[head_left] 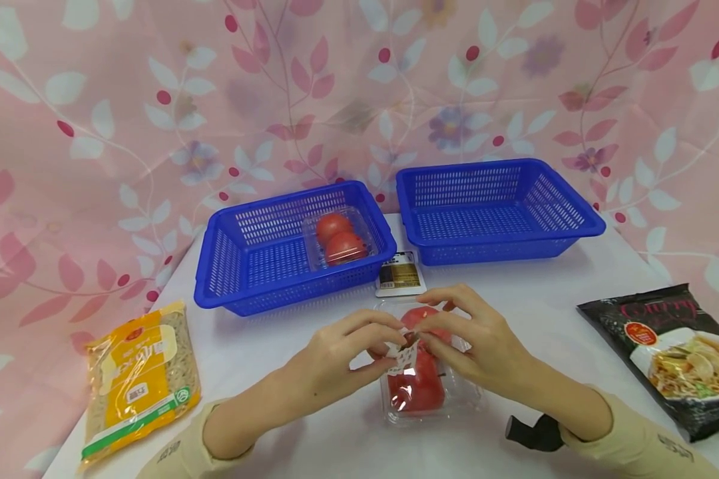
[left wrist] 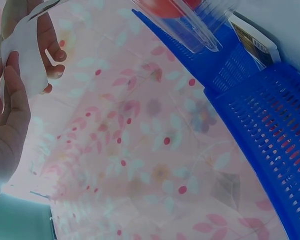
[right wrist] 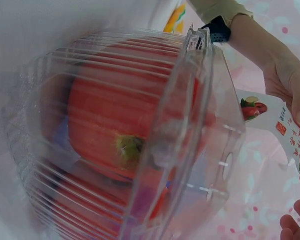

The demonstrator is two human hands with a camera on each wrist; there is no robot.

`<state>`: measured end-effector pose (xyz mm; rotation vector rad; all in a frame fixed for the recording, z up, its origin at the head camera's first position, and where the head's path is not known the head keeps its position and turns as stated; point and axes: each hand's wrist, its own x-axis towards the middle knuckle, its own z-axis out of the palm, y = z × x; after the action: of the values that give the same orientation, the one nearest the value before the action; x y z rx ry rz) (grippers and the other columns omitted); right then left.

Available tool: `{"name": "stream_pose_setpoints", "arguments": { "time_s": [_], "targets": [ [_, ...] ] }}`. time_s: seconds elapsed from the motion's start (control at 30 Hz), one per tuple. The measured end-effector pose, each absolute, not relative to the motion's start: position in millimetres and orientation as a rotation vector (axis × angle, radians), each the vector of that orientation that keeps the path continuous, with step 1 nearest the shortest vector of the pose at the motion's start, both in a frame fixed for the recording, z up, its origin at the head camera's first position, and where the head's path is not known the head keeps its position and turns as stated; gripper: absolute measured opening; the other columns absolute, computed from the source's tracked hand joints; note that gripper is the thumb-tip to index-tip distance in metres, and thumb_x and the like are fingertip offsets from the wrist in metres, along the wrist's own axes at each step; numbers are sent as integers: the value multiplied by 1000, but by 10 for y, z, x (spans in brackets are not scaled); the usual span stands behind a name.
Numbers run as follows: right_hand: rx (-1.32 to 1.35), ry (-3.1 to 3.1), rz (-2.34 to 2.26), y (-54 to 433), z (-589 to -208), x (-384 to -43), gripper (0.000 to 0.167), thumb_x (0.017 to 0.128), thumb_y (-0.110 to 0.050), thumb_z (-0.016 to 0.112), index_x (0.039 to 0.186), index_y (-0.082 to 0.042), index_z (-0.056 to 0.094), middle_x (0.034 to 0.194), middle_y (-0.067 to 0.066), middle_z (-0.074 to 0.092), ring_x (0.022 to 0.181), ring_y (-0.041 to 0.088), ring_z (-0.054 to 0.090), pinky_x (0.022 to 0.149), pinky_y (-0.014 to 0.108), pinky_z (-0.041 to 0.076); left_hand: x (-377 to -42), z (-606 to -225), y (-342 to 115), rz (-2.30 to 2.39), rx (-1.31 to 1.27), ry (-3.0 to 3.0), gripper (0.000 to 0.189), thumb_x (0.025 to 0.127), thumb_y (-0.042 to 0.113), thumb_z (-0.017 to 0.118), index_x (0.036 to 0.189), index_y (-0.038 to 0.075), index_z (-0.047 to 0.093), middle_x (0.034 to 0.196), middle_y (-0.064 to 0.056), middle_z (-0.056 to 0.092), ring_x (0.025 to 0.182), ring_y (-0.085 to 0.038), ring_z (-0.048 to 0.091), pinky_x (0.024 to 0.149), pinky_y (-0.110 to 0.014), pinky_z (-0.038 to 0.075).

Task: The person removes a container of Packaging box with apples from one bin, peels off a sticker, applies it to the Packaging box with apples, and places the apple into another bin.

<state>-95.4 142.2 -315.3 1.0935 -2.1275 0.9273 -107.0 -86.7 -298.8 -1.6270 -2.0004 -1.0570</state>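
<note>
A clear plastic clamshell box (head_left: 416, 399) with red tomatoes (head_left: 416, 382) inside lies on the white table. Just above its lid, a white paper label (head_left: 403, 359) is held between both hands. My left hand (head_left: 335, 349) pinches it between thumb and fingers. The thumb and forefinger of my right hand (head_left: 485, 339) pinch the label's other end. Pictures of tomatoes and red lettering show on the label (right wrist: 279, 125) in the right wrist view. The left wrist view shows its plain white side. How firmly it sticks to the lid cannot be seen.
Behind stand two blue baskets; the left basket (head_left: 222, 259) holds another box of tomatoes (head_left: 344, 246), the right basket (head_left: 497, 253) appears bare. A small flat pack (head_left: 400, 276) lies between. A yellow bag (head_left: 140, 379) lies left, a black noodle bag (head_left: 665, 359) right.
</note>
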Motion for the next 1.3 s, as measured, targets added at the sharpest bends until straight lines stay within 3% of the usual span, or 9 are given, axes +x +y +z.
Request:
{"name": "stream_pose_setpoints", "arguments": {
  "time_s": [0.53, 0.97, 1.2, 1.3],
  "targets": [
    [1108, -1995, 923, 1392, -3131, -953, 21, 92, -28, 54, 84, -12, 66, 105, 11, 58, 93, 22, 52, 79, 16, 42, -1087, -3015, -891, -1154, -1503, -2113, 46, 72, -5, 73, 113, 4, 53, 103, -6, 60, 76, -3, 64, 71, -14, 49],
    [1129, -1941, 948, 1342, -3103, -939, 20, 91, -25, 54, 82, -10, 64, 103, 12, 58, 90, 21, 53, 77, 16, 43, -1097, -3065, -872, -1052, -1552, -2103, 31, 73, 0, 73, 103, 3, 66, 108, -6, 60, 78, -4, 61, 69, -9, 46],
    [1119, -1946, 965, 1330, -3082, -915, 20, 91, -26, 54, 83, -10, 64, 103, 12, 58, 91, 20, 53, 76, 15, 43, -1092, -3078, -843, -1013, -1552, -2060, 33, 72, 0, 72, 104, 2, 66, 109, -7, 61, 95, -12, 60, 71, -9, 46],
    [1117, -1925, 970, 1330, -3075, -915, 20, 91, -25, 55, 82, -10, 64, 102, 12, 59, 89, 19, 53, 75, 16, 44, -1094, -3086, -844, -996, -1558, -2042, 35, 72, 1, 72, 106, 1, 66, 110, -8, 61, 101, -15, 59, 78, -14, 47]
  ]
}}
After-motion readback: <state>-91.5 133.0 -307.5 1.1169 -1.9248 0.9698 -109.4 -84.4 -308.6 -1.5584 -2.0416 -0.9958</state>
